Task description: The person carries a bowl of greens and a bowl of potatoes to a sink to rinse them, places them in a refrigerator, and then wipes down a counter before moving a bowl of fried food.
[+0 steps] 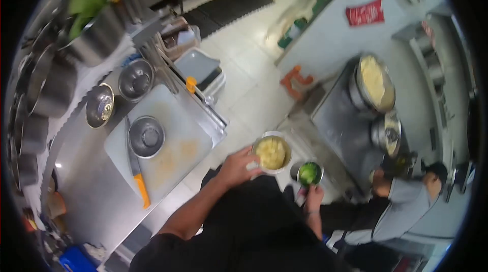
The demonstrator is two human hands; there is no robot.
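Observation:
My left hand (237, 168) is closed on the rim of a metal bowl (273, 152) filled with pale yellow chunks. It is held in front of my body, above the floor. To its right, my right hand (314, 199) grips the near edge of a smaller metal bowl (309, 173) with bright green pieces inside. What exactly the yellow and green foods are, I cannot make out. On the counter to my left, a white cutting board (165, 140) carries an empty metal bowl (146, 137) and a knife with an orange handle (142, 191).
Two more metal bowls (135, 79) stand behind the board. At right, a steel worktop (333, 119) bears a large pot of pale yellow food (373, 83) and a smaller pot (387, 134). A co-worker in a grey shirt (405, 203) stands close on my right.

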